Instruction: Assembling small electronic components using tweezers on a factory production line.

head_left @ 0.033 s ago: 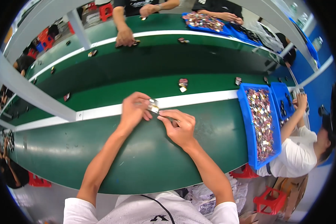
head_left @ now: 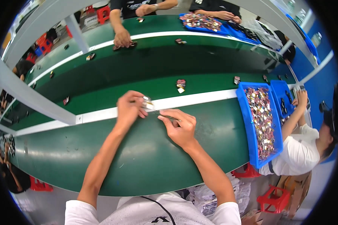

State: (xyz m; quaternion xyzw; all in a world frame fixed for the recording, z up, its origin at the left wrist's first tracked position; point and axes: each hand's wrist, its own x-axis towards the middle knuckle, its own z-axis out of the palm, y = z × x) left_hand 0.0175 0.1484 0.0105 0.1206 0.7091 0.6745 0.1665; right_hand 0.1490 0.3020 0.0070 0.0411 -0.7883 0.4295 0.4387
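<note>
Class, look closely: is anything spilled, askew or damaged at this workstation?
Nothing clearly stands out. The small parts lie heaped within the blue tray; the left hand holds a silvery piece, the right hand a slim tool. Pieces are too small to judge for damage.

This looks like a factory assembly workshop. People (head_left: 298,153) work along long green worktops (head_left: 60,150); blue trays (head_left: 248,129) hold heaped small parts (head_left: 264,123), with red stools (head_left: 273,201) nearby.

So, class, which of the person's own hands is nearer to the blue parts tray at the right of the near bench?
Right. The right hand is left of the blue tray, apart from it; the left hand is farther left still.
</note>
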